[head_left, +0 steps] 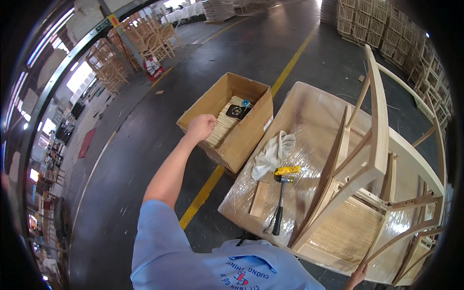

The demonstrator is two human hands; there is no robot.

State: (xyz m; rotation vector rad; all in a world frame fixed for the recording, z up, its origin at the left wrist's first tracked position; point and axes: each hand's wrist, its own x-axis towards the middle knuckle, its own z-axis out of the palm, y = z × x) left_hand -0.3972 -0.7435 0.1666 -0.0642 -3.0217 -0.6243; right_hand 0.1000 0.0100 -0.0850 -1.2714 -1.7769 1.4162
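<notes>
My left hand (202, 126), at the end of an outstretched arm, hangs over the near left side of an open cardboard box (241, 153). Its fingers are curled closed, and what they may hold is hidden. Pale wooden sticks (225, 126) lie in rows inside the box, with a black item (238, 111) and a blue round roll (246, 103) on top. At the lower right, my right hand (356, 276) is closed around a thin curved part of an unfinished wooden chair (374, 159). The chair lies tipped over, its woven cane panel (345, 229) showing.
A plastic-wrapped platform (304, 104) carries the chair, a white cloth (274, 153), a yellow-handled tool (287, 170), a black-handled hammer (279, 208) and a small wooden block (259, 199). Stacked chair frames (369, 24) stand far right, more chairs (145, 36) far left. A yellow line (203, 195) crosses the floor.
</notes>
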